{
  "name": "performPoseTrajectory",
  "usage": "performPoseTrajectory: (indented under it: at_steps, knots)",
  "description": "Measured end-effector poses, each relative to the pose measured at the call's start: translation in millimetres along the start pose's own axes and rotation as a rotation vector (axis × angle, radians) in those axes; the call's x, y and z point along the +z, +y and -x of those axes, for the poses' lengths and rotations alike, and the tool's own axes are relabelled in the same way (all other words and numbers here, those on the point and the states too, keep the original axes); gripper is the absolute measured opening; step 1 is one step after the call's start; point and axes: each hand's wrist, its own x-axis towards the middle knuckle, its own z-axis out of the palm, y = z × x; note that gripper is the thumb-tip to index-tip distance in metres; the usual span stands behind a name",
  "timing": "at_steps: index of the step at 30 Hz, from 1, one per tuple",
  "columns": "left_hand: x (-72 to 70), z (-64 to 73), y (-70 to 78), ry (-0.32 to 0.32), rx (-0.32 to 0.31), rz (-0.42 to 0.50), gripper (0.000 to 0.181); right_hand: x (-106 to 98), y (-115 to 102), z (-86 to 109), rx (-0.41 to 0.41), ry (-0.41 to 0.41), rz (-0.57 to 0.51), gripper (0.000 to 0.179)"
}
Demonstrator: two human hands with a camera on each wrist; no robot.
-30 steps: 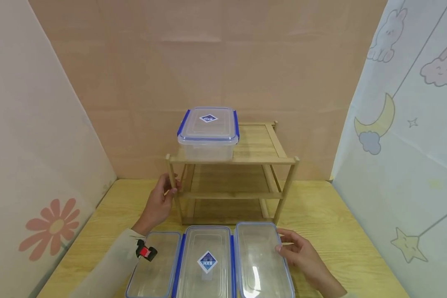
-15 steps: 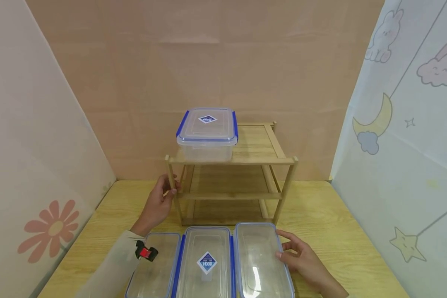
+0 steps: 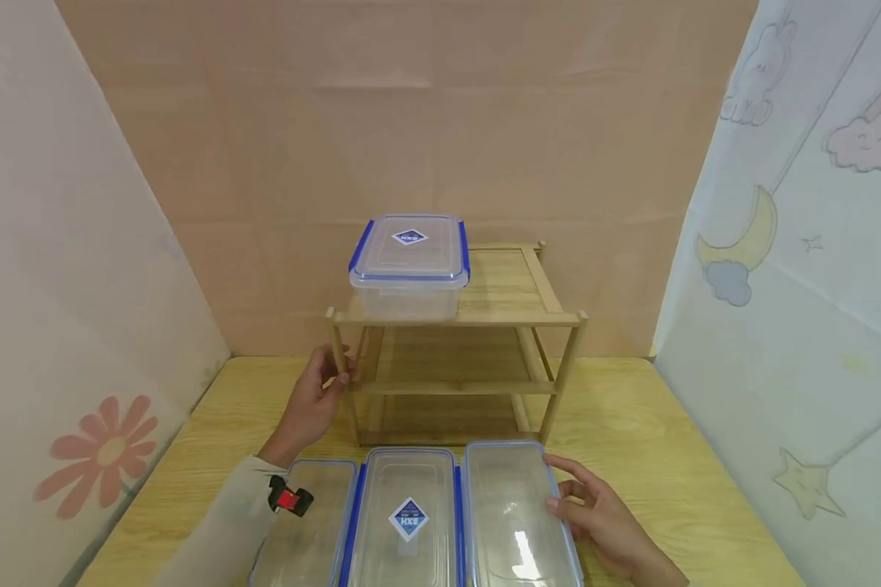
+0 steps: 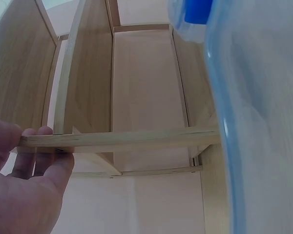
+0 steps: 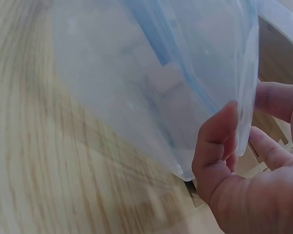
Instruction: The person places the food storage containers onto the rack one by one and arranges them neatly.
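My left hand (image 3: pixel 314 401) grips the front left post of a three-tier wooden rack (image 3: pixel 477 318), fingers behind it and thumb in front. Close up in the left wrist view, the left hand (image 4: pixel 31 200) curls round that post (image 4: pixel 122 140). At the lower right, my right hand (image 3: pixel 598 518) holds the right side of a clear food container (image 3: pixel 510 505) with a pale blue rim. The right wrist view has the right hand's thumb and fingers (image 5: pixel 217 141) pinching the container's plastic edge (image 5: pixel 246 97).
Beside the held container lie a clear container (image 3: pixel 407 562) with blue side clips and a diamond label, and another clear container (image 3: pixel 312 530) further left. A square lidded box (image 3: pixel 411 265) stands on the rack's top. Patterned sheets (image 3: pixel 785 326) wall the table (image 3: pixel 653 432).
Both hands keep their holds on the rack and the container. The right thumb has shifted slightly nearer along the container's side.
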Motion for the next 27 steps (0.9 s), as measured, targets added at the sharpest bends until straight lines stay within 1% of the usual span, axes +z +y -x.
performPoseTrajectory:
  at_steps: [3, 6, 11, 14, 18, 20, 22, 24, 27]
  knots:
    - [2.0, -1.9, -1.2, -0.005, 0.009, 0.006, 0.037, -1, -1, 4.2, 0.004, 0.016, -0.003, 0.063]
    - [3.5, -2.5, 0.7, -0.002, -0.01, 0.01, 0.036, -2, -3, 7.5, 0.027, 0.021, -0.007, 0.062]
    - [2.1, 0.2, 4.9, 0.015, -0.054, 0.034, 0.037, -2, -6, 8.2, 0.045, -0.029, -0.017, 0.062]
    - [0.4, 2.5, 6.8, 0.021, -0.067, 0.029, 0.036, -2, -9, 7.9, 0.031, -0.039, -0.033, 0.062]
    - [-1.2, 3.9, 7.7, 0.022, -0.076, -0.002, 0.036, -3, -12, 8.4, 0.008, -0.017, -0.036, 0.063]
    - [-1.2, 4.0, 7.8, 0.022, -0.081, -0.015, 0.037, -3, -13, 8.9, 0.008, -0.003, -0.026, 0.063]
    - [-1.0, 4.2, 8.4, 0.019, -0.098, -0.023, 0.038, -3, -13, 9.7, 0.013, 0.0, -0.026, 0.063]
    - [-0.6, 5.2, 16.5, 0.015, -0.115, -0.023, 0.039, -2, -13, 10.9, 0.021, -0.003, -0.028, 0.063]
    - [-0.4, 4.8, 19.1, 0.018, -0.127, -0.025, 0.042, -2, -16, 11.6, 0.01, -0.017, -0.049, 0.062]
